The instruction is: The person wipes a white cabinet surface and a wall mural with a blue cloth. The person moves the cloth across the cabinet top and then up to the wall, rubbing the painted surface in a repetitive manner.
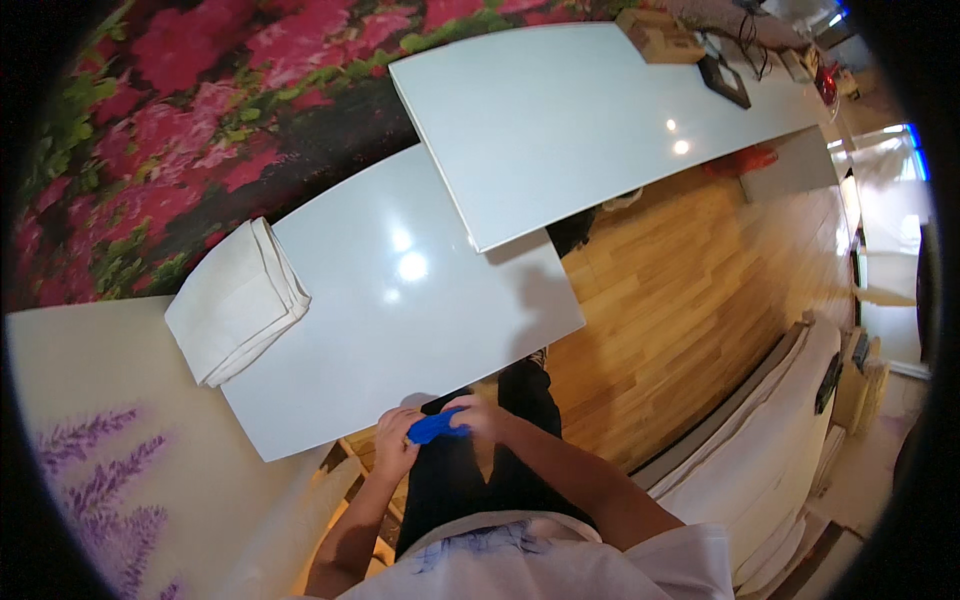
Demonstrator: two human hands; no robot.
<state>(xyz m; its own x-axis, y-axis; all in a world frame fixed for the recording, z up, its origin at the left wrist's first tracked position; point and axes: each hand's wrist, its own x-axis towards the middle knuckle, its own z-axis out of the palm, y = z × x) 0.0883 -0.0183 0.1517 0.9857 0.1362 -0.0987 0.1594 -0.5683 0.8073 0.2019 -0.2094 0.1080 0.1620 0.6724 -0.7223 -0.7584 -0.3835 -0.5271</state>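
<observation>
Between my two hands, over my lap, is a small bunched blue cloth-like thing [436,427]. My left hand [397,435] grips its left end, with the fingers curled around it. At its right end, my right hand [474,418] holds it too and looks slightly blurred. Both hands are just off the near edge of a glossy white table [352,330]. On the left end of that table lies a folded white cloth [240,304].
A second white tabletop [540,127] overlaps the far right of the nearer one; a cardboard box [660,36] and a dark frame [724,81] lie on it. A couch with a pale cover [765,450] stands at the right, beyond the wood floor [675,300]. A flower-patterned wall borders the tables.
</observation>
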